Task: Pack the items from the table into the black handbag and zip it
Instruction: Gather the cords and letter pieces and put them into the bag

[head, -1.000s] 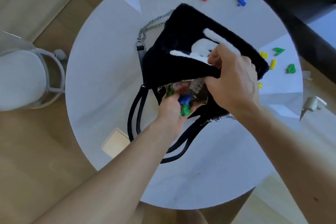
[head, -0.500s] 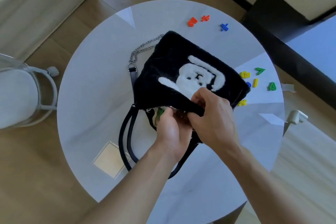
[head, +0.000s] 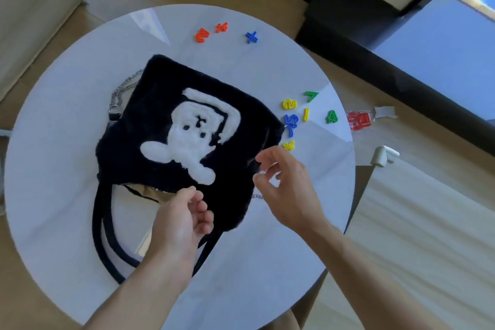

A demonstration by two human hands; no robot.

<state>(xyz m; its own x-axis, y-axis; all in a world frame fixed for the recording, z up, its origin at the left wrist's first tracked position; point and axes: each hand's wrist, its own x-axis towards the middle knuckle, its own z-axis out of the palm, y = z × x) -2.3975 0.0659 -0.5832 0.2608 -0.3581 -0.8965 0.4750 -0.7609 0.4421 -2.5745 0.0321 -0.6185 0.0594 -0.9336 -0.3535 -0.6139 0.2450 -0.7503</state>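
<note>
The black handbag [head: 166,104] lies flat on the round white table [head: 61,120]. It is fluffy, with a white cartoon face on top. Its mouth points at the person and gapes a little on the left. The two black handles [head: 101,233] loop out toward the person.

The left hand [head: 182,220] is at the bag's mouth. Its fingers are softly bent and hold nothing. One fingertip is right at the bag's edge.

The right hand [head: 290,187] is over the bag's near right corner. Its fingers are bent and spread apart. Something small and shiny sits by the fingertips; I cannot tell if they touch it.

Little toy numbers wait on the table: yellow, green and blue ones [head: 291,122] just beside the bag's right side, and orange ones [head: 202,35] and a blue one [head: 251,37] past its far edge
</note>
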